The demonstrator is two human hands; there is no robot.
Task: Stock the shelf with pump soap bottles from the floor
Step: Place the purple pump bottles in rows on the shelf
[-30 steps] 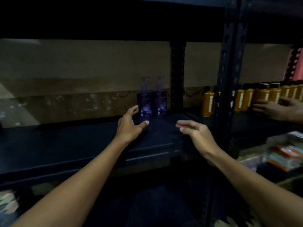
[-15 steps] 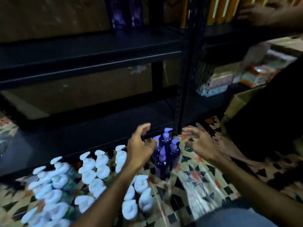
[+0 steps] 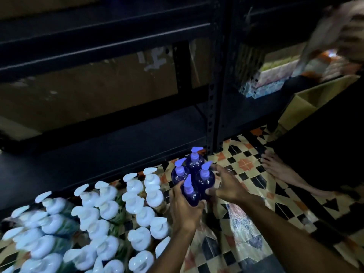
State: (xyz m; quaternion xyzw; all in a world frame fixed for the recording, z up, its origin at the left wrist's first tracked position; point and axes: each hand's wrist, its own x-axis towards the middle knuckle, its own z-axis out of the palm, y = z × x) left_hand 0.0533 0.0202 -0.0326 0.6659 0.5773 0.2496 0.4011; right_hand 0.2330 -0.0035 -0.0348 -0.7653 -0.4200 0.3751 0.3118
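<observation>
Four purple pump soap bottles [image 3: 195, 164] stand upright in a tight cluster on the patterned tile floor [image 3: 256, 196]. They touch one another just in front of the black rack's corner post [image 3: 213, 107], long axes vertical and pump heads up. The nearest purple bottle [image 3: 190, 195] sits in the left hand [image 3: 184, 210], whose fingers and thumb curl round its body from the near side, below the pump. The right-hand purple bottle [image 3: 204, 179] is taken from the right by the right hand [image 3: 228, 187], thumb on the near side and fingers wrapped toward the far side; how firmly it grips cannot be told. Each hand is thus on its own bottle, while the other two, at the far and left of the cluster, stand untouched just beyond the fingers. The coming move likely turns on a straight lift along the upright axis, so the held pair clears the neighbours' pumps before travelling to the rack's black shelves [image 3: 118, 146], which lie on the far side of the cluster and above it. To the left, a crowd of white-pump bottles [image 3: 137, 205] covers the floor, its closest ones just beside the left hand. At far right, another person's bare foot [image 3: 275, 168] rests on the tiles near a cardboard box [image 3: 307, 101].
</observation>
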